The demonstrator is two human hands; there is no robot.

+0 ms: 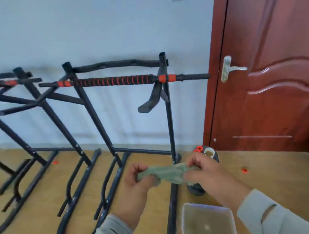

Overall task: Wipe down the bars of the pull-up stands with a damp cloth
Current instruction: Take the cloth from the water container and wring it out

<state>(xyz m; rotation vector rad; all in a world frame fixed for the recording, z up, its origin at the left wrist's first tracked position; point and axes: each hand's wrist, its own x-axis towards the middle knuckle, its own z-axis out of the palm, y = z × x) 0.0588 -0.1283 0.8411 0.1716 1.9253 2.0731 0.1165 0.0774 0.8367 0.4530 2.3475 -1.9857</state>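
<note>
Black pull-up stands (pixel 51 122) line the wall at the far edge of the floor, the nearest carrying a bar (pixel 114 81) with red-and-black padding. In front of them, your left hand (pixel 138 183) pinches one end of the green cloth (pixel 169 173), grip curled tight around it. Your right hand (pixel 202 172) pinches the other end, stretching the cloth between both. Below it, a clear tub (pixel 208 229) sits on the floor.
</note>
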